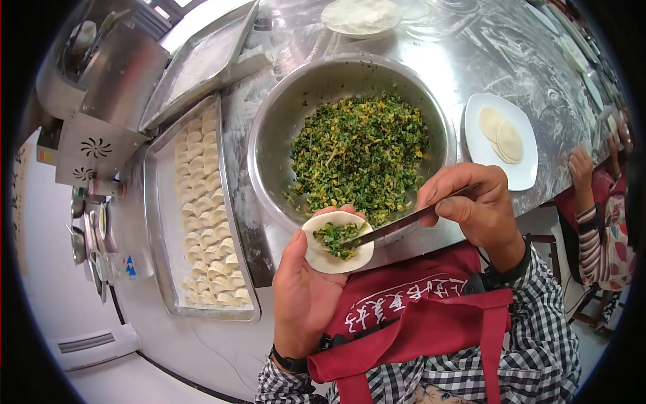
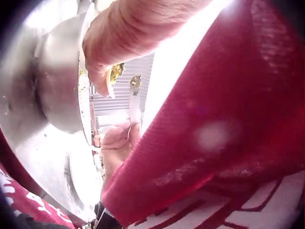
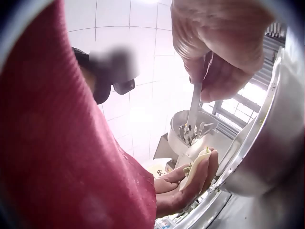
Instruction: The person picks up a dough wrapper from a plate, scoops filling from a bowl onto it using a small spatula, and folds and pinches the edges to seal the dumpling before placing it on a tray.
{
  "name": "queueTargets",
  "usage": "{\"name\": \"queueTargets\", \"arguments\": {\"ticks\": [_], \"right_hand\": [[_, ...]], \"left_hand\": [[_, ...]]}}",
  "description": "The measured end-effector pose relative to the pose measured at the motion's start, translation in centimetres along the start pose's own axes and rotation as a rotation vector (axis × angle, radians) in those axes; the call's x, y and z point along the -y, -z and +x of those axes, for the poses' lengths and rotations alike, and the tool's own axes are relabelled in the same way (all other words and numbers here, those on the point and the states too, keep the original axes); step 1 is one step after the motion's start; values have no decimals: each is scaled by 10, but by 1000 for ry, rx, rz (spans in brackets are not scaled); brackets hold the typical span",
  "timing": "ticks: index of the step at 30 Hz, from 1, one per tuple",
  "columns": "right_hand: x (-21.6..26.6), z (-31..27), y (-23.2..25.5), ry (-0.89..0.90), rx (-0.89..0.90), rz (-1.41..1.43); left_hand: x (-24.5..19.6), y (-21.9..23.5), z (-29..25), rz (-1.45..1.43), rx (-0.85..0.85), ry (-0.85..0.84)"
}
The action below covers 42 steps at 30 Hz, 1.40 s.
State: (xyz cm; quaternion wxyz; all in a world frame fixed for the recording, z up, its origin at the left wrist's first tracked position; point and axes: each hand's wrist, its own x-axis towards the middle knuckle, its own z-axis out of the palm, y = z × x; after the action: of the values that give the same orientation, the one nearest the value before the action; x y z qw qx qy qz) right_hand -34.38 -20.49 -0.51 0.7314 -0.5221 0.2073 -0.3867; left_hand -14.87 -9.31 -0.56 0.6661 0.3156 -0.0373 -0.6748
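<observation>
My left hand (image 1: 306, 296) holds a round dumpling wrapper (image 1: 318, 258) on its fingers, with the thumb at the wrapper's edge. A small heap of chopped green filling (image 1: 333, 236) lies in the middle of it. Between thumb and fingers my right hand (image 1: 479, 202) grips a flat metal spatula (image 1: 397, 226), its tip at the filling. In the left wrist view the spatula's rounded tip (image 2: 135, 83) carries bits of green. Both hands are at the near rim of a large steel bowl (image 1: 269, 135) holding a mound of green and yellow filling (image 1: 363, 151).
Left of the bowl, a metal tray (image 1: 158, 229) holds rows of folded dumplings (image 1: 208, 222). Another tray (image 1: 202, 57) stands behind it. A white plate (image 1: 518, 176) with several wrappers (image 1: 501, 135) lies right, a floury plate (image 1: 361, 19) at the back. Another person's hand (image 1: 581, 167) is far right.
</observation>
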Motion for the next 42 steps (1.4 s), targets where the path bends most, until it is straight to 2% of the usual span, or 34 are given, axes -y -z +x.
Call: {"name": "queueTargets", "arguments": {"ticks": [4,7,12,17,19,23,26,28,29,31,37,42], "right_hand": [[2,2,-1,-100,-11,-96],[0,3,-6,-114,-81,-120],[0,2,1,-75,-73,-91],[4,0,-1,-47,-54,-33],[3,-1,-3,-119,-62,-164],[1,-1,-3,-111,-50,-160],[7,0,-6,-44,-74,-74],[11,1,-7,132,-26,-196],[13,3,-7,132,-25,-198],[16,9,-6,436,159,-561],[14,12,-7,628,359,-732],[16,9,-4,640,300,-752]], "left_hand": [[4,-6,4,16,17,3],[7,-9,6,66,60,-3],[10,-9,9,40,-3,-27],[9,-8,10,34,8,-22],[10,-9,9,31,10,-20],[10,-8,9,65,5,-36],[10,-5,10,60,-1,-41],[10,-5,10,62,-9,-41],[9,-5,10,84,3,-27],[8,-4,10,106,16,-13],[3,-3,7,124,10,-6],[2,-1,9,130,35,7]]}}
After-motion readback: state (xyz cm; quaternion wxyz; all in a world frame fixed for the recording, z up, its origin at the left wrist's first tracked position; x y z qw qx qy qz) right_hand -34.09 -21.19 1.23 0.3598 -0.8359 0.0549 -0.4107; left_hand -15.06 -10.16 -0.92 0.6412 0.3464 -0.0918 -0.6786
